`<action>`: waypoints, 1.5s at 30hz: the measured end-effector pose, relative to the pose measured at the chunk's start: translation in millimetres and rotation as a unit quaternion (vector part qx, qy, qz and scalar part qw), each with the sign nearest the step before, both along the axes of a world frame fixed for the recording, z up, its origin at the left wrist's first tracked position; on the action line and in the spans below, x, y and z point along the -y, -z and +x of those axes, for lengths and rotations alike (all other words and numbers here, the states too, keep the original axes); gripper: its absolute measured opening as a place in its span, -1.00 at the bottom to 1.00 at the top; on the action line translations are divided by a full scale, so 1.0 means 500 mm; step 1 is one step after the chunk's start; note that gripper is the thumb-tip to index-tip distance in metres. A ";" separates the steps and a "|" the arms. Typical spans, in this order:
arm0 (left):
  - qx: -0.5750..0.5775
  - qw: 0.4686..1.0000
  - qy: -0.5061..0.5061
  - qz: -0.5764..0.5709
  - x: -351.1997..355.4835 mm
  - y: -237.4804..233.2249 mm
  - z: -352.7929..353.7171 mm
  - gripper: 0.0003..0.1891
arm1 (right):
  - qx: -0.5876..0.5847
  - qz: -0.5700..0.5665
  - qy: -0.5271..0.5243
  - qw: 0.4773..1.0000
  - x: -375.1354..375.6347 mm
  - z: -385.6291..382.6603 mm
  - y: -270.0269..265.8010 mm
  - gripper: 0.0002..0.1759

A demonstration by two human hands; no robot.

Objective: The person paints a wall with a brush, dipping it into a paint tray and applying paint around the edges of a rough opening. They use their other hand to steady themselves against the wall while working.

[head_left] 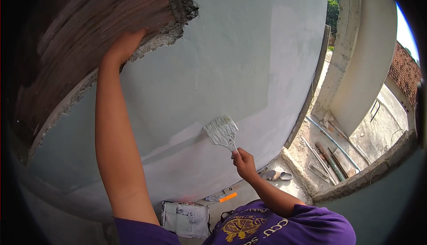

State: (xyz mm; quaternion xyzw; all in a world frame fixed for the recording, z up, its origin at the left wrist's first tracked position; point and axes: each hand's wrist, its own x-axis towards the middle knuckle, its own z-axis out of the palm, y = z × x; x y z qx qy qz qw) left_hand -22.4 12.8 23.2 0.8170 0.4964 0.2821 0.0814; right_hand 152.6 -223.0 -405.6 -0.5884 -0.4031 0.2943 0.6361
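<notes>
A wide flat paintbrush (222,131), its head coated in pale paint, overlaps the wall. My right hand (244,162) is closed around its handle at the lower end. Behind it the wall (227,53) carries pale green and whitish paint, with a brighter streak left of the brush. My left hand (123,47) reaches up to the rough, broken plaster edge (158,42) beside a dark brown ribbed surface (102,13). One finger points right along that edge; the other fingers are hidden.
A paint-smeared tray (186,218) stands on the floor below, near an orange strip (228,197). Shoes (280,175) lie by the wall's foot. To the right are a concrete pillar (340,62), a low ledge (369,176), and several pipes and boards (329,160).
</notes>
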 end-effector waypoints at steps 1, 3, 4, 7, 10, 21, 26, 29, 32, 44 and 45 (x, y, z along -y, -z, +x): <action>0.002 1.000 0.007 -0.006 -0.001 -0.001 -0.001 -0.27 | 0.005 0.015 -0.003 1.000 0.001 0.001 -0.001 -0.61; -0.001 1.000 0.015 -0.015 0.001 0.001 0.000 -0.27 | 0.013 0.045 -0.008 0.999 -0.004 -0.001 -0.027 -0.61; -0.004 1.000 0.014 -0.018 0.001 -0.001 0.000 -0.27 | 0.023 0.045 -0.004 0.999 -0.007 -0.003 -0.046 -0.61; -0.010 1.000 0.016 -0.020 0.015 -0.007 0.004 -0.27 | 0.059 0.044 0.011 0.997 -0.010 -0.006 -0.078 -0.61; 0.007 1.000 0.004 0.009 0.008 0.002 0.007 -0.29 | 0.095 0.021 0.031 0.995 -0.017 -0.011 -0.062 -0.61; 0.000 1.000 0.016 -0.016 0.003 -0.001 -0.004 -0.28 | 0.065 0.042 0.031 0.997 -0.003 -0.009 -0.081 -0.59; -0.006 1.000 -0.013 0.005 0.030 -0.003 0.003 -0.28 | 0.147 -0.009 0.064 0.987 -0.012 -0.005 -0.086 -0.63; -0.011 1.000 0.001 -0.004 0.019 -0.005 0.000 -0.28 | 0.154 -0.027 0.061 0.986 0.015 -0.010 -0.060 -0.64; 0.006 1.000 -0.008 0.019 0.006 0.004 0.000 -0.28 | 0.141 -0.011 0.062 0.988 0.018 -0.012 -0.064 -0.64; -0.003 1.000 0.011 -0.007 0.003 -0.002 0.001 -0.25 | 0.206 -0.026 0.086 0.974 0.013 -0.010 -0.059 -0.65; -0.001 1.000 0.007 -0.005 0.000 -0.002 0.000 -0.25 | 0.204 -0.025 0.087 0.975 0.016 -0.011 -0.055 -0.65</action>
